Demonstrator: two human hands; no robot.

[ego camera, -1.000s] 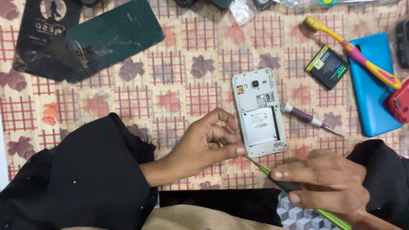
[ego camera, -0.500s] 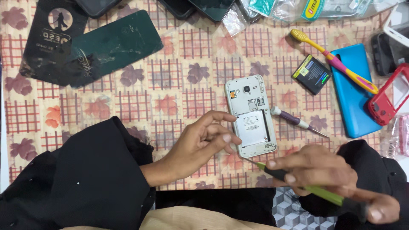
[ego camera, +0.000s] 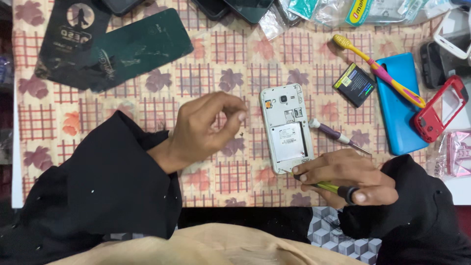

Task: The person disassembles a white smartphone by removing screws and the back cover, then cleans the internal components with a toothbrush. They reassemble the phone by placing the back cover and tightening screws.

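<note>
In the head view, a white phone (ego camera: 287,128) with its back cover off is lying flat on the tabletop (ego camera: 122,118), which is wearing a checked cloth with leaf prints. The right hand (ego camera: 346,177) is gripping a yellow-green screwdriver (ego camera: 327,187) with fingers closed around the handle, and the tip is meeting the lower edge of the phone. The left hand (ego camera: 206,127) is hovering just left of the phone, apart from it, with thumb and forefinger curling toward each other; whether something tiny is pinched between them is too small to tell. A second, purple-handled screwdriver (ego camera: 338,137) is lying just right of the phone. Farther right, a dark battery (ego camera: 354,84) is sitting beside a blue back cover (ego camera: 405,105), and a yellow and pink toothbrush (ego camera: 378,71) is resting across that cover. A red phone frame (ego camera: 437,110) is lying at the right edge, and a dark green back panel (ego camera: 140,46) is lying at upper left
</note>
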